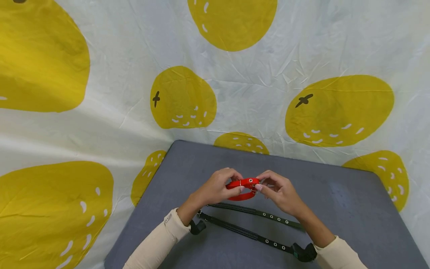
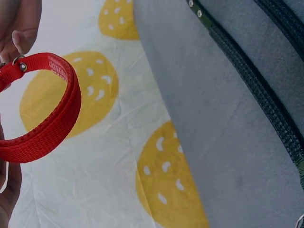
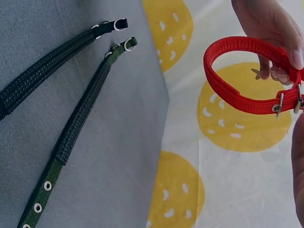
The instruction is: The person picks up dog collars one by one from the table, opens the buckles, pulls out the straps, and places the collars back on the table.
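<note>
A red dog collar (image 1: 244, 182) is held up over the table, closed into a loop. My left hand (image 1: 217, 186) pinches the left side of its band between thumb and fingers. The thumb and fingers of my right hand (image 1: 281, 191) pinch the collar's right end, by the metal buckle (image 3: 299, 102). Metal-rimmed eyelets and a ring show near this end. In the left wrist view the loop's wide band (image 2: 71, 111) hangs in front of the backdrop.
Two more collars lie stretched out on the grey table (image 1: 198, 160) below my hands: a dark green one (image 1: 280, 219) farther back and a black one (image 1: 231, 226) nearer. Both have eyelets and padded, stitched sections. A white cloth (image 1: 248, 101) printed with yellow fruit hangs behind and left.
</note>
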A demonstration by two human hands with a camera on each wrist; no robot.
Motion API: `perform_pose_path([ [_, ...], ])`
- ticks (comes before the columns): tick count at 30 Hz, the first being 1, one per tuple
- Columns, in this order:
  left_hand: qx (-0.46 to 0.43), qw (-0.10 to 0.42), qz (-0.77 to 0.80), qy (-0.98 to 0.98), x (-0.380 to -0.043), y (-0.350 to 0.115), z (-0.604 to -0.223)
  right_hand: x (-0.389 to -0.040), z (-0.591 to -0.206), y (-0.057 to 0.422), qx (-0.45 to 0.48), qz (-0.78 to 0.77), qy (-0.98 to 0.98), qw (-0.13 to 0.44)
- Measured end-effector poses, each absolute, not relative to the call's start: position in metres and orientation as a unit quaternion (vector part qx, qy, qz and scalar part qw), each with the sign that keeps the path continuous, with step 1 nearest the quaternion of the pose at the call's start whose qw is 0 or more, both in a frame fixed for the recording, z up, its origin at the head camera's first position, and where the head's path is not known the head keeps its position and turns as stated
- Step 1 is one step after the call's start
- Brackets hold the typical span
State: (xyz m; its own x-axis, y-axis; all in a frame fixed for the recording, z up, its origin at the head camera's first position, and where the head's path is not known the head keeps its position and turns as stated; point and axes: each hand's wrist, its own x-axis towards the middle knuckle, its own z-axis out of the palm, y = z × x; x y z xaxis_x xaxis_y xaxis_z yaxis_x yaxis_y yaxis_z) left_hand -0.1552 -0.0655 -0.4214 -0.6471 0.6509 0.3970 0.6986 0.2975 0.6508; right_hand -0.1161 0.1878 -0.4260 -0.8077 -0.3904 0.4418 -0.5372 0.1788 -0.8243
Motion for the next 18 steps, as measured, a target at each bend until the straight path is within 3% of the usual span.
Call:
perform_pose_path([
  [18, -0.408, 0.035, -0.451, -0.793, -0.1536, -0.0669, -0.4227, -0.1145, -0.4243, 0.1867, 0.278, 0.576, -0.763, 0.088],
])
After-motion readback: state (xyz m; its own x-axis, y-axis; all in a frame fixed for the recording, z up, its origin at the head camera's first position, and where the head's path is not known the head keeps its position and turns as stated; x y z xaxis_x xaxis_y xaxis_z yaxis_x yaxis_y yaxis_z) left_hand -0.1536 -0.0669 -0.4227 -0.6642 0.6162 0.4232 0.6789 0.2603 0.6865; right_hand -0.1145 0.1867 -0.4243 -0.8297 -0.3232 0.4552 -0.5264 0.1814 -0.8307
